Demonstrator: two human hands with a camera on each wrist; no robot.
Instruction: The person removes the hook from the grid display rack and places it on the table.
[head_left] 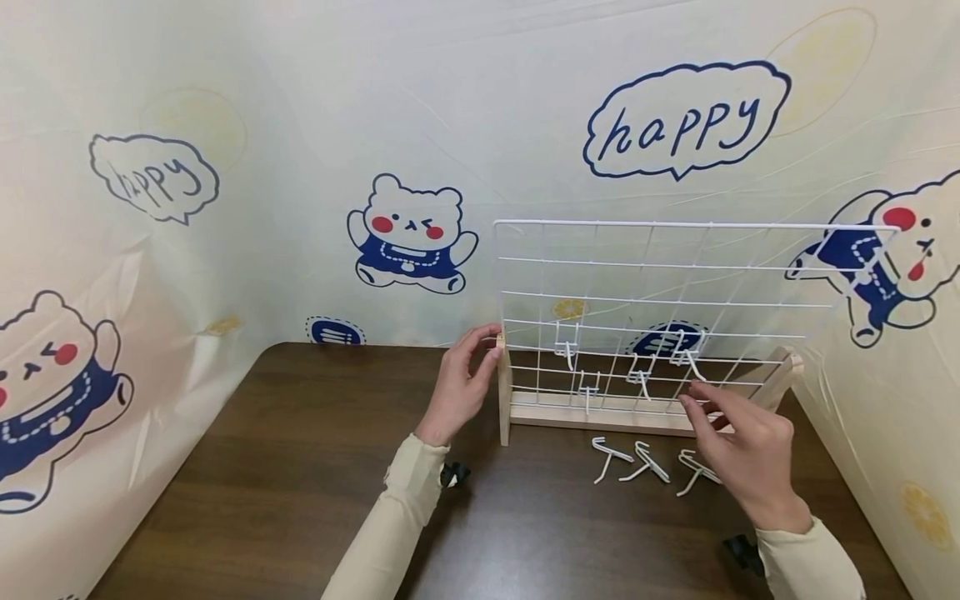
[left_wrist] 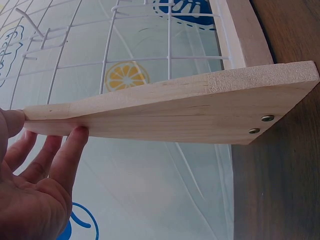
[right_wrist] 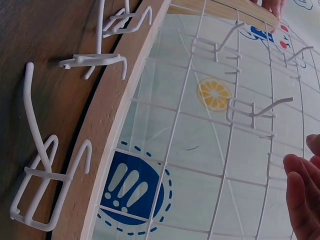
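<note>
Wire rack (head_left: 652, 224) stood on the table (head_left: 262, 458). Left hand (head_left: 459, 385) pinched its wooden side (head_left: 505, 404); right hand (head_left: 750, 442), well apart, was bent beside a hook (head_left: 693, 365), grip unclear. Bracing the frame while seating hook ends squarely seemed best.
</note>
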